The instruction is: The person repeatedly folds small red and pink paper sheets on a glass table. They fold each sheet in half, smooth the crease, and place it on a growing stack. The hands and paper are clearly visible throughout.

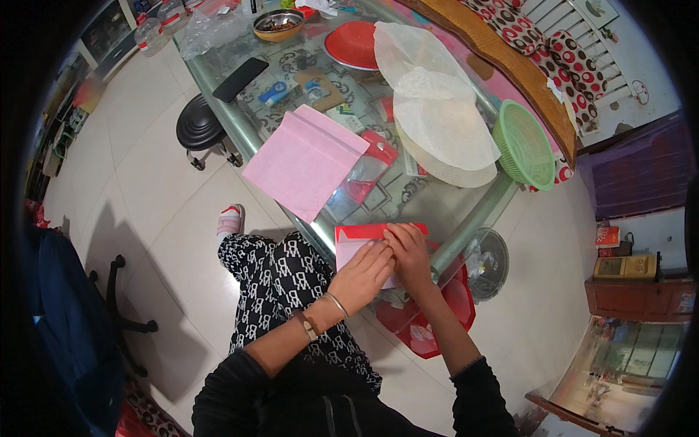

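Observation:
At the near corner of the glass-topped table (431, 210) lies a folded paper (349, 248), with a red strip along its far edge and a pale pink face below. My left hand (363, 273) is on its pale face, fingers close together. With bent fingers my right hand (408, 254) holds the paper at the red strip. The fingertips of both hands meet there and hide part of the paper. Just beyond is a creased pink sheet (306, 161), partly over a red and clear plastic packet (371, 164).
White mesh cloths (442, 114), a green plastic basket (524, 145), a red bowl (352, 43), a black phone (240, 80) and a blue tool (273, 93) occupy the table. A black stool (201, 123) stands left. Below the right corner are a red bin (458, 306) and a grey bin (489, 267).

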`<state>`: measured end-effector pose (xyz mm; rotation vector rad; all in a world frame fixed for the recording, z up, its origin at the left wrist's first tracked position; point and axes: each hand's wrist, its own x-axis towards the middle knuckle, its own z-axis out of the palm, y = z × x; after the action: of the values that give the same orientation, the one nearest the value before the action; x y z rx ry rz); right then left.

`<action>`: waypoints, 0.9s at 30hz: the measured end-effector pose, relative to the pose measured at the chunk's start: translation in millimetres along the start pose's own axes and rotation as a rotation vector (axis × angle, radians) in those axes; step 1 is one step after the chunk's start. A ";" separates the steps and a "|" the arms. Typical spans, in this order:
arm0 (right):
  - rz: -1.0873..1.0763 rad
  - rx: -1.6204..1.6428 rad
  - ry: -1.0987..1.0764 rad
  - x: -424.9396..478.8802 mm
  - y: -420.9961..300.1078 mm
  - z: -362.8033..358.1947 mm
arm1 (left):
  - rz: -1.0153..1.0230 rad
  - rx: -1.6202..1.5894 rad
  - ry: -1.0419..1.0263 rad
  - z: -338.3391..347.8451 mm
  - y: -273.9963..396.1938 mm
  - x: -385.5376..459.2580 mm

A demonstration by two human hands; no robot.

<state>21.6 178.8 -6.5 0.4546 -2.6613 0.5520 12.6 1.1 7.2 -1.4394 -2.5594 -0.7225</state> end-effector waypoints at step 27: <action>0.074 0.070 0.092 3.5 -3.9 9.7 | -0.252 0.068 -0.184 0.9 -16.0 -5.0</action>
<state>17.2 170.4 -12.1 0.3425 -2.5859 0.6734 2.2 -9.4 -0.8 -1.2296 -2.9122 -0.5479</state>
